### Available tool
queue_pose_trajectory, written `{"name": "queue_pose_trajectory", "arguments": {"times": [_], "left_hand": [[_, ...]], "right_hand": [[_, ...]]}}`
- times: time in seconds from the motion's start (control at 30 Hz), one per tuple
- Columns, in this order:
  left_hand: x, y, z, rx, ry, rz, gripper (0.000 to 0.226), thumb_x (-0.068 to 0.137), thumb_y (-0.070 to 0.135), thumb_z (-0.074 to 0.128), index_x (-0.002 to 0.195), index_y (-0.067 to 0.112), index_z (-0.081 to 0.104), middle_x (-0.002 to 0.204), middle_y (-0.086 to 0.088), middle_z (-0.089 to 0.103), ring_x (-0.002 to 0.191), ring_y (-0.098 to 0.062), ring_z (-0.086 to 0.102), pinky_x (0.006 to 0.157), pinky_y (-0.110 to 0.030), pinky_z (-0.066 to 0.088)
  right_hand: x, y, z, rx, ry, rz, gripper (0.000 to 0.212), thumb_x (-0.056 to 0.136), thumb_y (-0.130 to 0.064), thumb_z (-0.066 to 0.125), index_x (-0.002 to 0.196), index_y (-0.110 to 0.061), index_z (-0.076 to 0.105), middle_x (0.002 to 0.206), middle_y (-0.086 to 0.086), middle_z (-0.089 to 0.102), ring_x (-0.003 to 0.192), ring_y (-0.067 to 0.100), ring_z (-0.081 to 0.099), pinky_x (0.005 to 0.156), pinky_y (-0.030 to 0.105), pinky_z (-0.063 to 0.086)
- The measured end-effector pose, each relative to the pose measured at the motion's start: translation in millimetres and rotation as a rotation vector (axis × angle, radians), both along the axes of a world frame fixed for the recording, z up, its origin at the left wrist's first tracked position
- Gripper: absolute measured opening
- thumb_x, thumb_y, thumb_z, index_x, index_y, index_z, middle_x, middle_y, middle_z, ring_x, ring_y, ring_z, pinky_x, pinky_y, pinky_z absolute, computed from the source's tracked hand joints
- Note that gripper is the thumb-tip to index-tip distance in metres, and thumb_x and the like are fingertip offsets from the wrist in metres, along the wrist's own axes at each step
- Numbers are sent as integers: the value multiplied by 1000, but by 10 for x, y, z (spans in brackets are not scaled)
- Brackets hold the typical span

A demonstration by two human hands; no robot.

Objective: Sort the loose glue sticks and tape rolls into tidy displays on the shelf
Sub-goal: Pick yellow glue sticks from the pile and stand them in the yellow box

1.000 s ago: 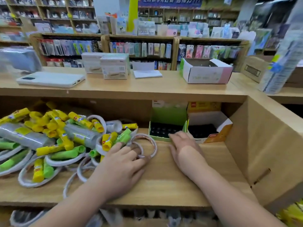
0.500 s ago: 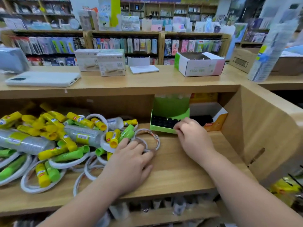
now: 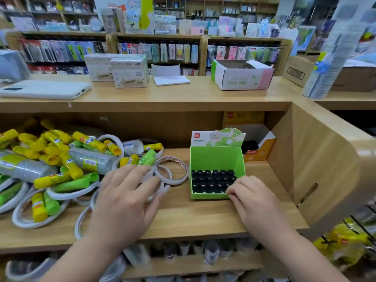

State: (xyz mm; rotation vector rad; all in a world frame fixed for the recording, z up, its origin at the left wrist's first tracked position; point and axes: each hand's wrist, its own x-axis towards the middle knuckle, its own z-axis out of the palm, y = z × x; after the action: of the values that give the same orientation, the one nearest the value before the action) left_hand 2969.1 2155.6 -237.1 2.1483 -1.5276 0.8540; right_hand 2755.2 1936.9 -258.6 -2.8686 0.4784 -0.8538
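Observation:
A heap of yellow and green glue sticks (image 3: 61, 157) and white tape rolls (image 3: 173, 169) covers the left of the wooden shelf (image 3: 193, 216). A green display box (image 3: 216, 159) with black-capped sticks standing inside sits near the shelf's middle, its lid flap upright. My right hand (image 3: 256, 202) grips the box's front right corner, fingers curled over the rim. My left hand (image 3: 126, 198) lies flat with spread fingers on tape rolls at the heap's right edge.
An orange and white display box (image 3: 258, 147) stands behind the green one against the shelf's right wall (image 3: 317, 159). Wrapped stacks of tape (image 3: 91, 161) lie in the heap. On the counter above are a white phone (image 3: 44, 89), cartons and an open box (image 3: 242, 76).
My right hand has pulled the green box forward from the back of the shelf toward its front. My left hand stayed on the tape rolls.

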Motion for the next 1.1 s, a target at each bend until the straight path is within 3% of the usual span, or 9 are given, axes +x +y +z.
{"name": "queue_pose_trajectory", "arguments": {"times": [0.1,0.33,0.6,0.77,0.93,0.97,1.03,1.1], "left_hand": [[131,83,74,-76,58,181,36,86,35,65,106,7,74,107,-12,67,95,-36,61,81,-49,48],[269,-13,174,22,175,341,55,76,49,65,114,10,70,103,-7,64,93,-31,57,79,-44,47],[309,93,128,-67,285,228,29,86,26,73,109,9,72,99,-4,67,96,-28,60,89,-38,46],[280,66,251,-168,246,218,32,94,29,57,109,4,70,97,-7,67,96,-27,59,88,-37,45],[-17,-21,550,-342,391,71,22,98,28,54,105,12,68,87,7,62,84,-11,54,75,-15,40],[-77,-64,561,-365,475,35,19,98,31,53,103,20,67,85,11,63,79,-9,56,71,-16,44],[-174,-179,523,-390,690,-24,14,96,38,53,97,34,67,79,10,68,76,-13,65,68,-32,54],[-255,-311,450,-372,834,-82,15,93,40,56,95,33,69,78,6,70,74,-18,68,68,-43,56]], "right_hand": [[-42,-32,-46,30,-11,1,15,81,-4,76,86,-15,66,87,-6,56,82,17,52,66,31,51],[135,-31,-38,38,5,-14,16,78,-18,81,81,-21,66,81,-11,54,76,16,50,64,27,42],[136,-17,-76,66,-8,-5,15,78,-21,81,83,-22,67,84,-12,55,79,16,52,64,35,51],[119,-15,-89,74,-9,-13,12,82,-25,78,84,-23,66,86,-12,54,82,15,51,68,34,48],[84,-11,-118,69,-11,-27,18,84,-38,73,95,-25,68,91,-14,57,89,14,54,75,33,47],[80,-16,-117,76,-24,-23,19,85,-40,72,97,-26,69,93,-15,58,91,13,55,77,35,48],[81,-25,-77,106,-74,-18,22,89,-46,65,102,-28,69,98,-16,61,98,12,56,83,37,48],[102,-32,-5,156,-155,-10,29,91,-49,59,107,-27,69,102,-15,63,102,11,57,86,38,47]]}}
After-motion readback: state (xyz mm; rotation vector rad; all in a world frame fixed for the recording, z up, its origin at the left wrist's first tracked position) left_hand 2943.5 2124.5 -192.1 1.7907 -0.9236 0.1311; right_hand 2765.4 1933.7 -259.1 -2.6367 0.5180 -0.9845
